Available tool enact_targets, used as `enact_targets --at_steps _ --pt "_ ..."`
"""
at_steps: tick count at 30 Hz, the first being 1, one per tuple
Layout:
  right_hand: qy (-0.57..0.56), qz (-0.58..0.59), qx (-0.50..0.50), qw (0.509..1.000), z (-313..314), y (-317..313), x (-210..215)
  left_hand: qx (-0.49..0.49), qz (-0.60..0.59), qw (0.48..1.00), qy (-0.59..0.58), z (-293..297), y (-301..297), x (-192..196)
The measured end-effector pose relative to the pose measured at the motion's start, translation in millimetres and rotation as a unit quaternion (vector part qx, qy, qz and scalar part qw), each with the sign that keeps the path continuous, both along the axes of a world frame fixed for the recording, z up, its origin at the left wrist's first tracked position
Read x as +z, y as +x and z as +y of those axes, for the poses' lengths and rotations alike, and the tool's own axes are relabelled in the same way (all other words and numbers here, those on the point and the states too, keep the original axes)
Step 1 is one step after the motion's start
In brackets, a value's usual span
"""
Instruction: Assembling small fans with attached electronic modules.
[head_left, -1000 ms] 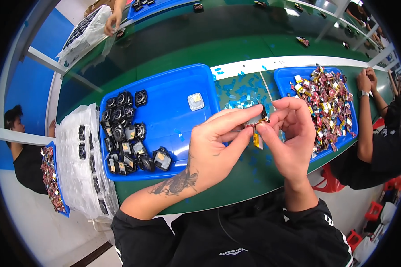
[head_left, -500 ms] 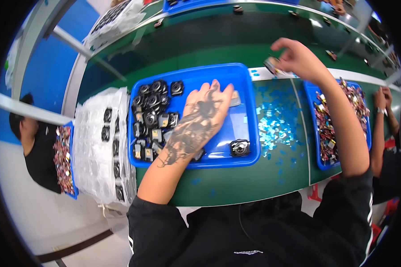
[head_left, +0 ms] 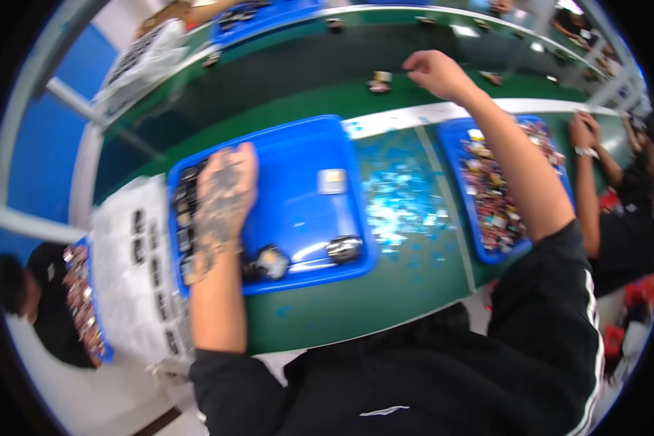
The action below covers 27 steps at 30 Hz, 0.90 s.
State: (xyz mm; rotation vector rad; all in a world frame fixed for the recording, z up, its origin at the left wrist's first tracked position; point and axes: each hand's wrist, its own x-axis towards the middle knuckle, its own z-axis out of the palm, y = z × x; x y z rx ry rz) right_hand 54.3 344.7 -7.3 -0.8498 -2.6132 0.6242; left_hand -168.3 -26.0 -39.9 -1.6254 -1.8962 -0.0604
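My left hand (head_left: 225, 189) is over the left side of a blue plastic tray (head_left: 269, 131), against a cluster of small black cameras (head_left: 186, 196). Its fingertips are blurred and partly hidden, so I cannot tell whether they grip one. More black cameras lie along the tray's near side, one (head_left: 344, 249) in the near right corner. A small pale square piece (head_left: 332, 182) rests toward the tray's right side. Beyond the tray, my right hand (head_left: 436, 75) hovers over the green belt, loosely bent and empty. Left of it, a small black-and-tan unit (head_left: 378, 81) sits on the belt.
Bits of blue film (head_left: 403, 207) are scattered right of the tray. Past them stands a blue bin (head_left: 490, 256) full of small coloured parts. White plastic trays (head_left: 116, 247) with black units stand at the left. Co-workers sit at both sides; one's hands (head_left: 583, 131) are at the right.
My right hand has let go of the small unit, which now lies on the belt. My left hand has moved from the tray's middle to the cameras at its left. The view has shifted.
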Motion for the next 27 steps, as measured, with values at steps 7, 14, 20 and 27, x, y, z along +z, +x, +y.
enact_targets --at_steps 7,14,20,27 --pt "-0.002 -0.136 0.113 0.984 -44 125 64 0.260 -0.334 0.892 -0.159 39 10 26" --pt "0.076 -0.170 0.167 0.968 -101 173 42 0.202 -0.410 0.888 -0.058 40 31 43" --pt "0.011 -0.118 0.103 0.988 -105 180 43 -0.085 -0.749 0.657 0.002 62 62 51" --pt "-0.129 -0.001 -0.054 0.990 -121 182 68 -0.122 -0.925 0.360 -0.015 64 104 62"
